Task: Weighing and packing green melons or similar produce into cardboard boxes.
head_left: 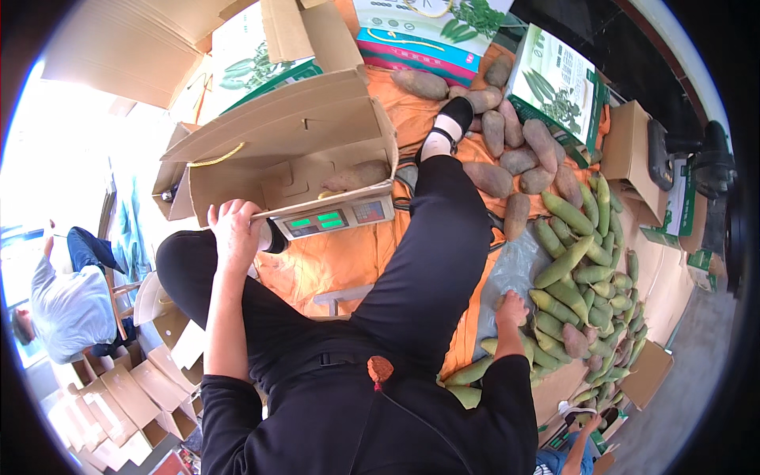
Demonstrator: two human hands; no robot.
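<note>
Left hand (236,229) had fingers clenched on the near edge of the box (277,131); green radishes (564,263) lay right of the box, just past the nearer right hand (512,310), long axes mixed; couldn't tell right fingers' grip.

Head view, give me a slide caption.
Left hand on an open carton above a digital scale, right hand beside long green vegetables.

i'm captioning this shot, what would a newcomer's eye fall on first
Most likely the heap of long green vegetables at the person's right, with brown tubers piled just beyond. Next comes the open cardboard box ahead, apparently sitting on a scale with lit green displays; the left hand is at the box's near edge.
</note>
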